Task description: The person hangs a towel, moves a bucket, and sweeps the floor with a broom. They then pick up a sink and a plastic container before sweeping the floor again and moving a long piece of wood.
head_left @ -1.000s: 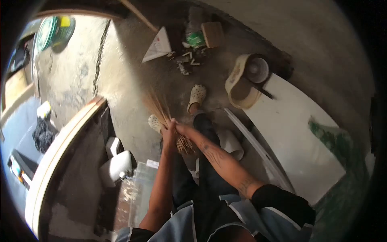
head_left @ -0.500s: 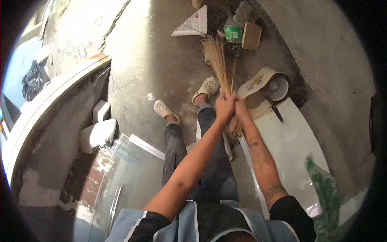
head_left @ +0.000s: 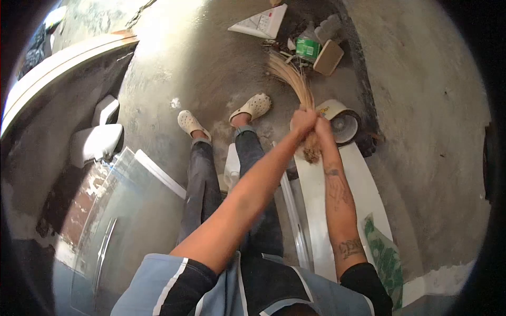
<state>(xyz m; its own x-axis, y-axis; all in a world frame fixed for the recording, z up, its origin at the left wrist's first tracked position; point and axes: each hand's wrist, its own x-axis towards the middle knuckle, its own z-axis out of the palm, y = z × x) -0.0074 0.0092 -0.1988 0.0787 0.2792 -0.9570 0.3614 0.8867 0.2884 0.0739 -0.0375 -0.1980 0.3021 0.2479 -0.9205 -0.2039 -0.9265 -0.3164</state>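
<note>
A broom of thin straw-coloured sticks [head_left: 298, 79] slants forward over the concrete floor, its bristles fanned and bent at the far end. My left hand [head_left: 304, 121] wraps round the bundle. Just beside it, my right hand [head_left: 323, 128] is closed on the same bundle, partly hidden by the left. The frayed butt of the broom sticks out below my hands. Close to the bristle tips lie small bits of debris, a clear plastic bottle with a green label [head_left: 307, 48] and a tan rectangular piece [head_left: 329, 57].
A white triangular piece [head_left: 259, 22] lies ahead. A cream round container [head_left: 342, 124] and a long white panel [head_left: 363, 184] are at my right. Glass panes [head_left: 132, 205] lean at my left near white ceramic-looking pieces [head_left: 96, 143]. A grey crumpled piece [head_left: 329, 29] lies against the wall.
The bristles now bend leftward more, and the broom's butt shows more clearly below my hands. My view has shifted, and my hands stay on the broom, nearer the round container.
</note>
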